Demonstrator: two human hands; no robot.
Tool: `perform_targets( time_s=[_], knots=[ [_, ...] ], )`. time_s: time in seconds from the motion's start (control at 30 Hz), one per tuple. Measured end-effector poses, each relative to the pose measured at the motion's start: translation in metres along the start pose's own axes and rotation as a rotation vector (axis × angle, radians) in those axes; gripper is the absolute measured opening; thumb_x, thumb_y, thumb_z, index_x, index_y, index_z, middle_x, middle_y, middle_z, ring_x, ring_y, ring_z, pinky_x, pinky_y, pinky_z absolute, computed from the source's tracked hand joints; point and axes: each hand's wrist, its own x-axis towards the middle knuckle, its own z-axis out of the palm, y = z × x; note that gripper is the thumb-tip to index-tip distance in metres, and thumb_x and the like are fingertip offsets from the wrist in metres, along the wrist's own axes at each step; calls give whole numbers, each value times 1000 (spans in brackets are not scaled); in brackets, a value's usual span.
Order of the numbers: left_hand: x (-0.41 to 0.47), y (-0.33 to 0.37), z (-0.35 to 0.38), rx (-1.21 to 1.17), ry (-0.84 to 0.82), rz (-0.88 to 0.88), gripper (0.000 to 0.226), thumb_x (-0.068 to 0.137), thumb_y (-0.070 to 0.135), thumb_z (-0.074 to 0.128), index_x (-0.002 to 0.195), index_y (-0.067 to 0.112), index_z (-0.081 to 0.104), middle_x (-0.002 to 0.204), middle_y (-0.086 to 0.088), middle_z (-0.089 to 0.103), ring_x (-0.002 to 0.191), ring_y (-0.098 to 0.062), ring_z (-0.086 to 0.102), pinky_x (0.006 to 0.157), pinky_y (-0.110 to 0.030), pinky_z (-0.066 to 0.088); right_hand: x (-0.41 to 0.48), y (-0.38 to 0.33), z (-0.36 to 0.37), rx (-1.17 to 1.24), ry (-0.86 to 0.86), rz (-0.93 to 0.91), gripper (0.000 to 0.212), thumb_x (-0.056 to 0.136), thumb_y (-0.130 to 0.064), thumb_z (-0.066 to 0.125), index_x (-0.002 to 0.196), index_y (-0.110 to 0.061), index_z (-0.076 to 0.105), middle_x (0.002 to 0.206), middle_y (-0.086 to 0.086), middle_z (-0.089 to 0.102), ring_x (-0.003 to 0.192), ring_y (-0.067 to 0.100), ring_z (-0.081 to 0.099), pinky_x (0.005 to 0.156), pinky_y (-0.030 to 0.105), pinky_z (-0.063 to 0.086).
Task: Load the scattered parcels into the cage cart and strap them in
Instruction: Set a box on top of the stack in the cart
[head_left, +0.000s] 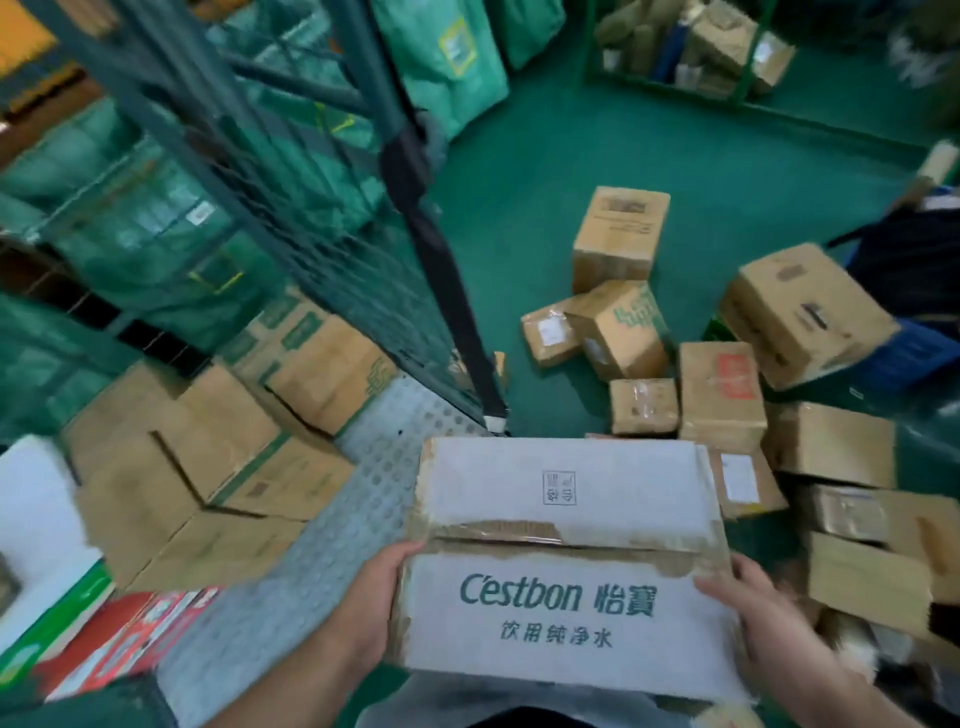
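Head view: a white cardboard box (566, 571) with green C'estbon lettering is held at the near right edge of the perforated grey metal floor (374, 493) of the green wire cage cart (322, 260). The left hand (374, 613) clasps its left side, thumb on top. The right hand (769, 618) grips its right edge, fingers spread. Brown stacked cartons (218, 457) sit along the floor's left edge. A black strap (447, 270) hangs from the cart's post. Brown cardboard parcels (722, 384) lie scattered beside the cart.
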Motion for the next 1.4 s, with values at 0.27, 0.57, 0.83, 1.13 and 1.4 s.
perform_targets(
  time_s=[0.27, 0.57, 0.83, 1.13, 1.4],
  knots=[
    [-6, 0, -176, -127, 260, 55, 32, 96, 35, 63, 123, 17, 66, 98, -10, 79, 89, -33, 74, 78, -45, 58, 23, -16, 165, -393, -322, -84, 103, 47, -33, 95, 140, -45, 51, 129, -13, 70, 123, 9, 64, 114, 42, 42],
    [-9, 40, -378, -388, 271, 333, 30, 91, 5, 65, 117, 21, 66, 92, 10, 79, 76, -7, 75, 75, -29, 54, 34, -46, 444, -677, -224, -295, 96, 56, -23, 85, 142, -12, 43, 108, -5, 64, 96, 14, 64, 97, 43, 48],
    [18, 162, -507, -382, 292, 540, 41, 98, 14, 63, 138, 23, 58, 124, 1, 73, 99, -12, 71, 78, -27, 53, 49, -145, 635, -689, -260, -559, 61, 98, -44, 62, 154, -33, 40, 138, -32, 44, 130, 9, 46, 117, 43, 32],
    [113, 305, -583, -161, 426, 601, 68, 104, 13, 55, 153, 53, 31, 131, 13, 60, 110, -13, 64, 77, -38, 61, 172, -230, 808, -756, -397, -632, 38, 107, -33, 52, 142, -47, 52, 128, -24, 64, 116, 7, 61, 101, 41, 52],
    [270, 361, -619, -385, 656, 430, 41, 101, 3, 57, 138, 19, 56, 119, 3, 66, 96, -10, 63, 77, -26, 57, 342, -236, 929, -722, -439, -550, 37, 109, -24, 48, 139, -45, 55, 129, -27, 62, 124, 7, 57, 111, 47, 46]
  ],
)
